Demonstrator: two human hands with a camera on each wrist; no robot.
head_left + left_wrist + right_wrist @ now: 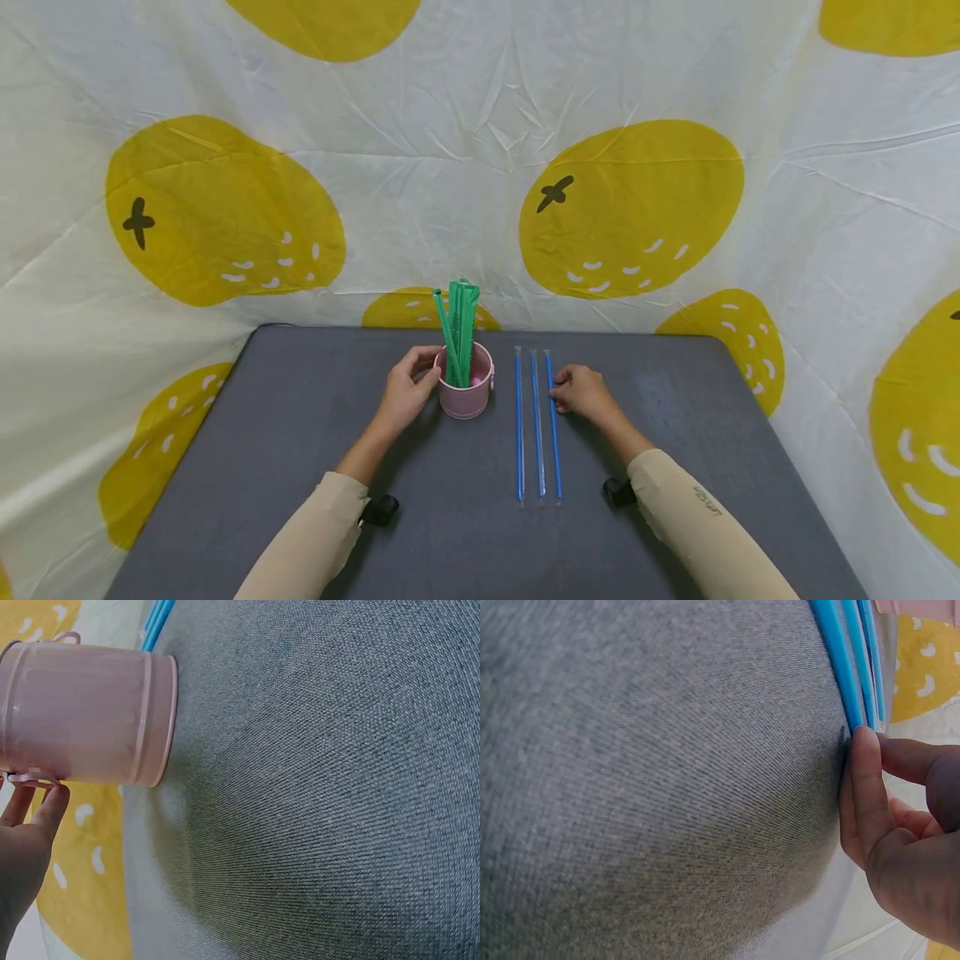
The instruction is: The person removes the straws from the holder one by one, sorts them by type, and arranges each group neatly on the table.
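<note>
A pink cup (466,392) stands near the far middle of the gray table (300,467), and green straws (459,333) stick up out of it. The left hand (405,392) is at the cup's 9 o'clock side. Its fingers curl around the cup's side and rim and hold it. In the left wrist view the fingertips (34,806) touch the little handle by the rim. Just to the cup's 3 o'clock side lie three blue straws (537,425), flat on the table, side by side and close together. Each one runs long from 12 o'clock to 6 o'clock, with the far ends level with the cup and the near ends pointing back to the person. The right hand (581,392) sits at the 3 o'clock side of the blue straws, up by their far half. Its fingers are bent, and a fingertip (862,761) touches the nearest blue straw, the one on the right. It looks like a pinch is starting, but I cannot tell if the straw is truly gripped yet. The right hand is much nearer to the blue straws than the left hand is. The cup lies at 9 o'clock from the right hand, past all three blue straws. A cloth with big yellow fruits (630,208) hangs behind the table.
</note>
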